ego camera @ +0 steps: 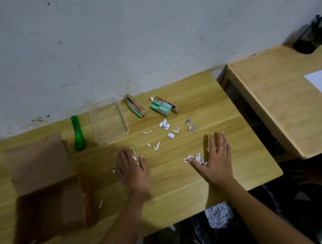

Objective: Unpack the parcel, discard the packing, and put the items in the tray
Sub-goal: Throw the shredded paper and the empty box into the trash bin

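Since the small mint-green cylinders (161, 108) and the narrow clear case (135, 106) holding red and green sticks lie loose at the far side of the pale wooden table (177, 178), just right of the shallow clear plastic tray (124, 121) and not in it, they look light, hard and smooth. The cylinders would likely roll, so each is best pinched across its middle, and the case taken by its long sides. Nearer the person lie the torn white paper scraps (165, 124), thin and limp, too slight to pinch one by one and probably easier swept into a heap with a flat palm. Both hands are spread palm-down on the table, well apart and holding nothing: the left hand (134, 171) lies over a few scraps, and the right hand (216, 160) has its thumb against a small cluster. Left of the tray lies a green utility knife (77, 133), and beyond it the open brown cardboard box (40, 164).
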`<move>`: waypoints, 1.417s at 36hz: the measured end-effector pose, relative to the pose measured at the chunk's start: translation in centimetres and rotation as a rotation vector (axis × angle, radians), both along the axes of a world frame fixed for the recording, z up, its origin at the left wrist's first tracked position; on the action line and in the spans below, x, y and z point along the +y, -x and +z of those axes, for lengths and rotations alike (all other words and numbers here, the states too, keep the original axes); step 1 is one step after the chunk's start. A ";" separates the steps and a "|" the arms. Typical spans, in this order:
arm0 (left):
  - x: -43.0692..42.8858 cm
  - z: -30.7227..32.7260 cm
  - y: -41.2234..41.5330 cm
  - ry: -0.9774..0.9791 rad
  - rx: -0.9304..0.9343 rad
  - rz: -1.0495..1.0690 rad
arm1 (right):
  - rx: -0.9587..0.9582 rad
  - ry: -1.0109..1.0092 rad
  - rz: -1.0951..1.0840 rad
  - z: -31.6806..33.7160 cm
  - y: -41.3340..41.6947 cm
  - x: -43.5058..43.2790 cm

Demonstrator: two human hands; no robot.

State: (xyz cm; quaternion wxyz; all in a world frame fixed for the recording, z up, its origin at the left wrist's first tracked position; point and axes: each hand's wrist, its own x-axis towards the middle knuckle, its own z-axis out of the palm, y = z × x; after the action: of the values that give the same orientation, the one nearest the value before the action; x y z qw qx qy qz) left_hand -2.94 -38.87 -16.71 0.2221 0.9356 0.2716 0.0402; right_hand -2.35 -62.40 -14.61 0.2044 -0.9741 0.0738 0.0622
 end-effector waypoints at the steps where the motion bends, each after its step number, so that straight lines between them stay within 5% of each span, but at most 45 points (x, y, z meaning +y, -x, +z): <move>1: -0.4 0.0 -0.3 0.004 -0.001 -0.008 | -0.004 -0.005 0.034 0.0 -0.8 -0.2; 19: -2.1 0.0 -1.2 0.291 -0.249 -0.451 | -0.104 -0.278 0.764 -1.1 -7.7 4.4; 25: 0.4 0.8 2.0 0.198 -0.396 -0.466 | -0.190 -0.444 0.712 -0.3 -7.9 5.9; 33: 3.0 0.7 6.0 -0.132 -0.187 0.007 | -0.097 -0.256 0.734 -0.1 -10.1 9.8; 37: 4.2 0.0 7.4 -0.128 -0.122 0.147 | -0.075 -0.180 0.841 -0.5 -9.5 11.4; 51: 3.0 -0.2 6.7 -0.104 0.019 0.068 | -0.110 -0.313 1.064 0.1 -5.6 7.9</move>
State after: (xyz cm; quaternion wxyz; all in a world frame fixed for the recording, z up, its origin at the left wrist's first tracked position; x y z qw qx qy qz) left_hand -9.62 -35.90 -16.87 0.1691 0.9364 0.3030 0.0532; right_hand 3.23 -54.52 -14.49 0.2904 -0.8370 -0.4490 0.1161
